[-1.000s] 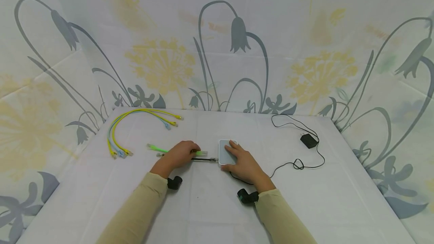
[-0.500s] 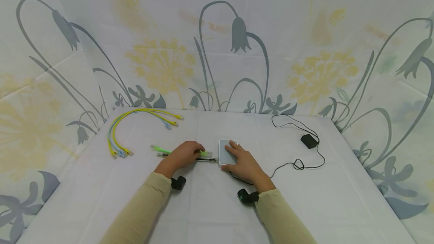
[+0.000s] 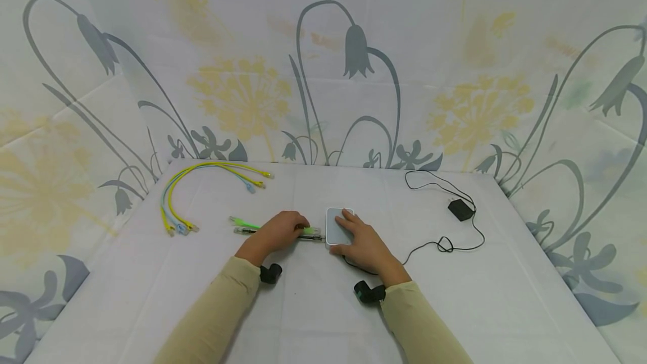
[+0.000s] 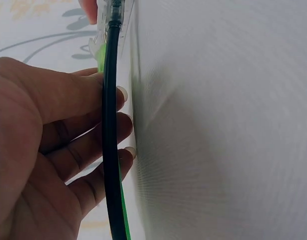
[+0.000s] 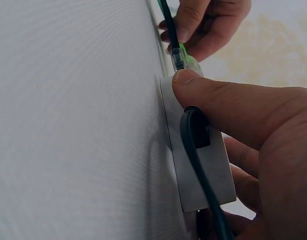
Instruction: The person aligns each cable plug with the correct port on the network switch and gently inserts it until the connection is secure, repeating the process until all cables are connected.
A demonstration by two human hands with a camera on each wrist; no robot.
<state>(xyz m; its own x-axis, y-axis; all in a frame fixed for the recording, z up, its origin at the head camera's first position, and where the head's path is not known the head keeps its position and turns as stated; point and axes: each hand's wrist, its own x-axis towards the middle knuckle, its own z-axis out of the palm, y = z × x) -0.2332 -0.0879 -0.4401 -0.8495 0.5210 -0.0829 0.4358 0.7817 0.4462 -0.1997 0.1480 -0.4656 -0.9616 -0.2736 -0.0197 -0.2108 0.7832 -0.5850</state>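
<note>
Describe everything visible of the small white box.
The small white box looks plastic, with a grey top and rounded corners. It lies flat on the white tabletop. The right hand holds it, thumb at the near edge, fingers over the top. A black cable meets its left side with a clear plug; a thin black cord enters the near side. Whether the green cable touches it is unclear.

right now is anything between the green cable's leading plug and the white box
Nothing visible stands between the green cable in the left hand and the white box; the black cable runs alongside, on the near side, not across.
</note>
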